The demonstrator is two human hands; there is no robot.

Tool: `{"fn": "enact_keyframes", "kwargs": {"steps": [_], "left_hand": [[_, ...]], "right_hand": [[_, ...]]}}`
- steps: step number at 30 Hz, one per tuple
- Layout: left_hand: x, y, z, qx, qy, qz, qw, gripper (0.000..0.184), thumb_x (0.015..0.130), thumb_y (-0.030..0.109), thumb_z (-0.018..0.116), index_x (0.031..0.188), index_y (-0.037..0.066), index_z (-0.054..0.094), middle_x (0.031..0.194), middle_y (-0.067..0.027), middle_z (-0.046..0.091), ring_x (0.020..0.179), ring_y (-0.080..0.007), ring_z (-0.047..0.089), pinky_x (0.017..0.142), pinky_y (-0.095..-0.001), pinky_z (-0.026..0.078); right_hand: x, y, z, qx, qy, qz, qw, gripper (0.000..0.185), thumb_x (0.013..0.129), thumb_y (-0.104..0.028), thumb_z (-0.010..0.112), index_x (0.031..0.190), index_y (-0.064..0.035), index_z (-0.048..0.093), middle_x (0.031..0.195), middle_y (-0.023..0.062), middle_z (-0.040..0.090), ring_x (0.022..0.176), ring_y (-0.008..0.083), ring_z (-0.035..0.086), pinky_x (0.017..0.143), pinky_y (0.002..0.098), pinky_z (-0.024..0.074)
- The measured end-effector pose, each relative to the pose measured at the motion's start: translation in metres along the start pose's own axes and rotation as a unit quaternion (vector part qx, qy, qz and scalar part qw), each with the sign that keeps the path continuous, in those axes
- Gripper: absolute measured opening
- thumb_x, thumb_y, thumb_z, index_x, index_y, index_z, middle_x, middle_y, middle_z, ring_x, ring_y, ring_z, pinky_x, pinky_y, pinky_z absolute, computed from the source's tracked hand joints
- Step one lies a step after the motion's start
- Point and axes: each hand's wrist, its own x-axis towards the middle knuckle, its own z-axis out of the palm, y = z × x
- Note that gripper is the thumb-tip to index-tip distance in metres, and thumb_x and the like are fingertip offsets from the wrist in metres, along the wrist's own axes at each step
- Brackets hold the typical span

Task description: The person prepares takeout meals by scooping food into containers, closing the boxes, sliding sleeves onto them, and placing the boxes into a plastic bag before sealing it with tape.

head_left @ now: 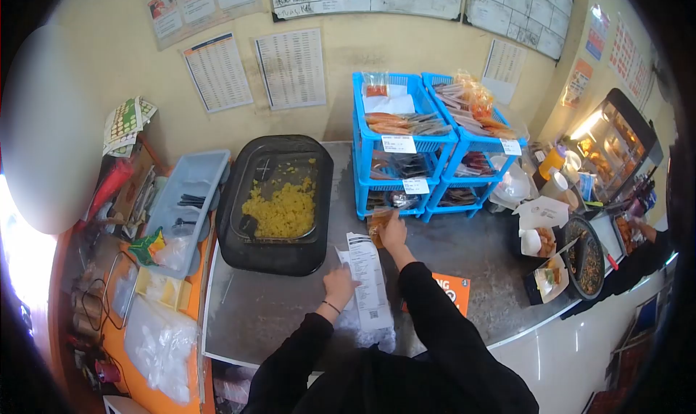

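Right hand [394, 233] pinches glossy amber sachet [376, 225] before stacked, slatted blue plastic baskets [433, 146] full of flat packets [406, 125]. Left hand [338, 287], fingers curled, at edge of long paper receipt [370, 283]; grip unclear. Black rounded-rectangular tray [279, 262] holds crumbly yellow food [279, 209].

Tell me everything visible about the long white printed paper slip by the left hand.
The long white printed paper slip carries rows of dark text, too small to read, and a square code near its lower end. It slants slightly over the grey metal-looking table, its left edge apparently pinched by the left hand.
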Motion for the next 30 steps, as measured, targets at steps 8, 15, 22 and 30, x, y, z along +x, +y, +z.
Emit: {"fn": "enact_keyframes", "kwargs": {"steps": [8,15,22,30], "left_hand": [[0.001,-0.011,-0.01,0.006,-0.063,-0.022,0.998,0.046,0.055,0.029,0.076,0.086,0.003,0.054,0.085,-0.0107,0.059,0.079,-0.027,0.06,0.064,-0.0376,0.048],[0.006,-0.012,-0.019,-0.006,-0.06,-0.036,0.998,0.05,0.052,0.028,0.078,0.089,0.003,0.054,0.091,-0.0114,0.058,0.081,-0.027,0.06,0.065,-0.0374,0.049],[0.029,-0.012,-0.014,0.022,-0.072,-0.053,0.996,0.055,0.049,0.03,0.079,0.091,0.004,0.055,0.088,-0.0101,0.06,0.083,-0.0251,0.059,0.064,-0.0355,0.05],[0.021,-0.017,-0.018,-0.013,-0.042,-0.043,0.998,0.068,0.051,0.034,0.077,0.105,0.003,0.051,0.095,-0.0152,0.057,0.089,-0.0291,0.056,0.068,-0.0375,0.049]], "right_hand": [[-0.006,0.006,-0.002,-0.082,0.096,-0.059,0.99,0.036,0.064,-0.018,0.066,0.097,-0.0083,0.054,0.097,0.0134,0.048,0.089,0.032,0.045,0.074,0.0436,0.0374],[0.001,0.002,-0.032,-0.075,0.018,-0.241,0.967,0.005,0.065,-0.016,0.062,0.067,-0.0113,0.064,0.078,0.0079,0.057,0.08,0.0286,0.051,0.069,0.0414,0.0388],[0.009,-0.031,-0.054,0.092,-0.157,-0.242,0.953,0.01,0.069,-0.018,0.06,0.073,-0.011,0.065,0.07,0.0124,0.061,0.071,0.0306,0.058,0.063,0.0393,0.0447],[0.009,-0.019,-0.001,0.034,0.002,-0.308,0.951,0.018,0.07,-0.013,0.062,0.087,-0.006,0.06,0.081,0.0106,0.058,0.078,0.0284,0.056,0.068,0.035,0.0434]]}}
